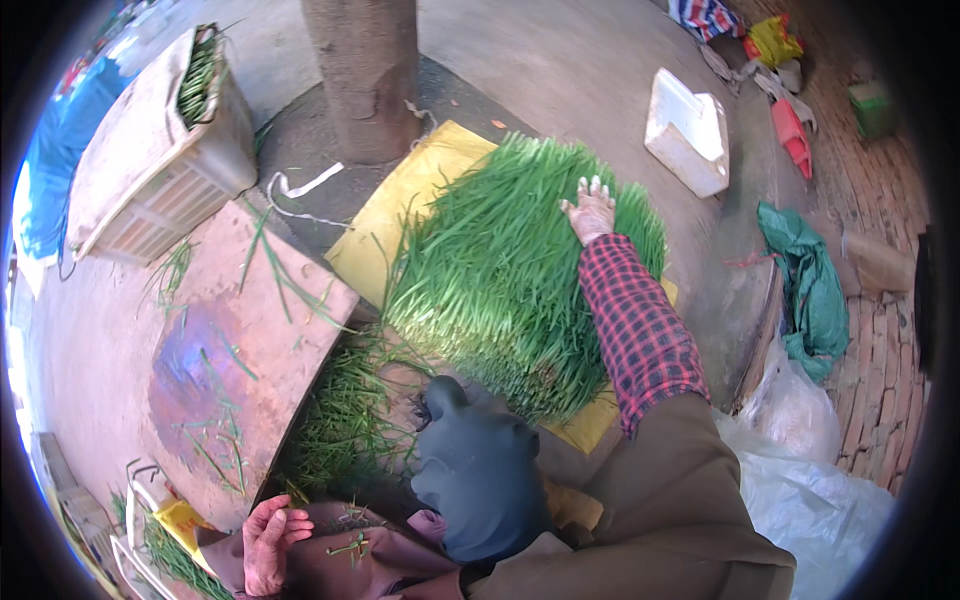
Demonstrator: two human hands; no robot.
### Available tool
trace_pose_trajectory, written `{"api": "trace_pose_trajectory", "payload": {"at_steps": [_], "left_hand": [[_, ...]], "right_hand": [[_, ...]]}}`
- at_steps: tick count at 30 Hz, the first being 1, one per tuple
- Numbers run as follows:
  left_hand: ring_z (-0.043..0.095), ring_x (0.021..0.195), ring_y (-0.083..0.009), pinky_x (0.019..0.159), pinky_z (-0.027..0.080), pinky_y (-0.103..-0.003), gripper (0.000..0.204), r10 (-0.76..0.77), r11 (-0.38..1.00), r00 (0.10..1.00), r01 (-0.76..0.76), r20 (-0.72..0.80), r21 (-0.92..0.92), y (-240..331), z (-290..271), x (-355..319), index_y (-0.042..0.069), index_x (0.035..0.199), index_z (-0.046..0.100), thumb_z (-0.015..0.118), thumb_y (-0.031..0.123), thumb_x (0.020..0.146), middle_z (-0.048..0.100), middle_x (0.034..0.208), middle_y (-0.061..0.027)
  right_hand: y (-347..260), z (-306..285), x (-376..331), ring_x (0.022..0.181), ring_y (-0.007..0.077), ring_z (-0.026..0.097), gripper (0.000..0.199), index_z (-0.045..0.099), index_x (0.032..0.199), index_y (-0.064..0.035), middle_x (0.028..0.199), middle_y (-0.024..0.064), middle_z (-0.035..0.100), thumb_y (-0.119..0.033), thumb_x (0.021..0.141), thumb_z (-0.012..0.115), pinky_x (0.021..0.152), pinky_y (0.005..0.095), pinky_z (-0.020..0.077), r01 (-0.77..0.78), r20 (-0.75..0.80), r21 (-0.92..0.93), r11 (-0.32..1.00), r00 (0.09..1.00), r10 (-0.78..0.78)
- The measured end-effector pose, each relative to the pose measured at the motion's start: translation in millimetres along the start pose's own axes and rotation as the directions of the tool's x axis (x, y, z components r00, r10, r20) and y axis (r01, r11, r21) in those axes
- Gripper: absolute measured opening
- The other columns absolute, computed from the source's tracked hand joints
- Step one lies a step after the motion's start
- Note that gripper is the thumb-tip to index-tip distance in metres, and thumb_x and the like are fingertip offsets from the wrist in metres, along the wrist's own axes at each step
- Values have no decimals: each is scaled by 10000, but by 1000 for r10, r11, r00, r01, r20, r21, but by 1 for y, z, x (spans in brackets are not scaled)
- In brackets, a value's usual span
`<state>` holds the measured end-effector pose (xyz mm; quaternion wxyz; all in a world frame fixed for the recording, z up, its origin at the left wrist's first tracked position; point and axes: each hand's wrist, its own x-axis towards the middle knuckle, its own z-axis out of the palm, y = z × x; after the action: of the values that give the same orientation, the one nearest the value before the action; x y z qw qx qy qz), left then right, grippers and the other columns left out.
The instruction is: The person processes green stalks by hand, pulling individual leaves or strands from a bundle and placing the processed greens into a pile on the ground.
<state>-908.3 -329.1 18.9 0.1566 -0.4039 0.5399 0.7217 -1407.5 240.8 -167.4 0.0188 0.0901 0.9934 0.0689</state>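
A big, dense pile of long green leaf stalks that look like chives lies on a yellow woven sack. Their pale cut ends face me. My right hand, in a thin whitish glove, rests on the leafy far right part of the pile with its fingers spread. Low on the left, my left hand hovers over my brown lap, half curled with fingers apart. No object shows clearly in it. Loose green stalks are strewn between the pile and a pinkish board. Small green scraps lie on my lap.
A plastic crate with stalks stands at the back left, near a post. A dark blue-grey rounded thing sits before me. At right are a white foam box, a green sack and clear plastic sheeting.
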Motion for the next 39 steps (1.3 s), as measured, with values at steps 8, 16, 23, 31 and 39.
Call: {"api": "trace_pose_trajectory", "payload": {"at_steps": [8,16,23,31,39], "left_hand": [[662,1046,-273,926,548,-383,516,114,978,970,-72,-216,194,22,-33,-102,-4,1354,517,638,322,973,665,1163,-172],[670,766,-178,695,560,-276,361,419,896,820,-444,-390,29,-38,-85,-144,-49,1265,552,614,164,980,678,967,-127],[696,828,-198,767,567,-307,333,414,887,639,-444,-648,129,-85,-127,-215,-71,1235,594,616,128,968,704,1006,-147],[691,852,-165,739,552,-280,278,382,898,508,-401,-771,181,-237,-216,-240,-31,1205,625,616,125,976,711,1029,-108],[695,909,-310,813,545,-389,408,419,877,442,30,-793,480,-344,-262,-268,-27,1230,622,696,192,893,693,1067,-199]], "right_hand": [[-8,-41,-59,1401,350,395,585,504,1423,-27,1519,171,434,-360,950,596,1177,428,287,203,-404,235,950,910,-94],[-88,-75,-225,1231,230,583,396,623,1295,-26,1323,134,634,-212,947,650,1081,326,413,304,-178,819,487,941,-289],[-149,-212,-322,1080,163,645,295,699,1181,-7,1182,80,707,-135,978,527,989,309,480,276,-177,945,174,881,-439],[-236,-300,-433,1169,214,616,335,606,1279,46,1238,127,661,-172,1035,533,1074,348,437,339,-276,939,-59,640,-717],[-285,-296,-530,1097,154,629,287,638,1254,12,1186,84,680,-44,982,568,988,289,474,467,-92,882,64,304,-948]]}}
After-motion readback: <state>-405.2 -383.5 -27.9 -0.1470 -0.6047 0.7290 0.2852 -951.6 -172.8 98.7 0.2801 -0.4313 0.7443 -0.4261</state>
